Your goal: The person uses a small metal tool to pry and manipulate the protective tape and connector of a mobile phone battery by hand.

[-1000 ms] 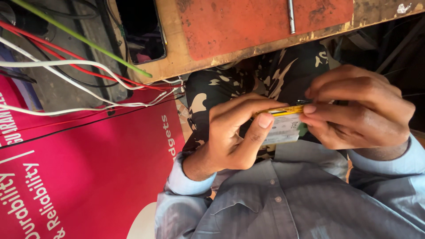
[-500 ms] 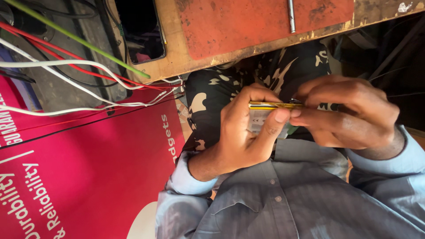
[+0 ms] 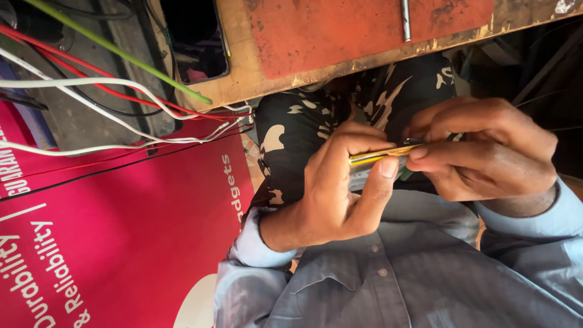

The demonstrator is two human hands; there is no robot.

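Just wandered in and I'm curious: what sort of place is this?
Probably a small electronics repair bench: loose coloured wires, a worn wooden worktop, and both hands, left hand and right hand, holding a small flat part.

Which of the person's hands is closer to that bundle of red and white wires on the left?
Left. The left hand is the nearer to the wires, though apart from them; the right hand lies beyond it. Both hold a small yellow-edged part between their fingers.

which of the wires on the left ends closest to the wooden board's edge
The green wire: its tip reaches the wooden board, while the white wires and red wires run on below it.
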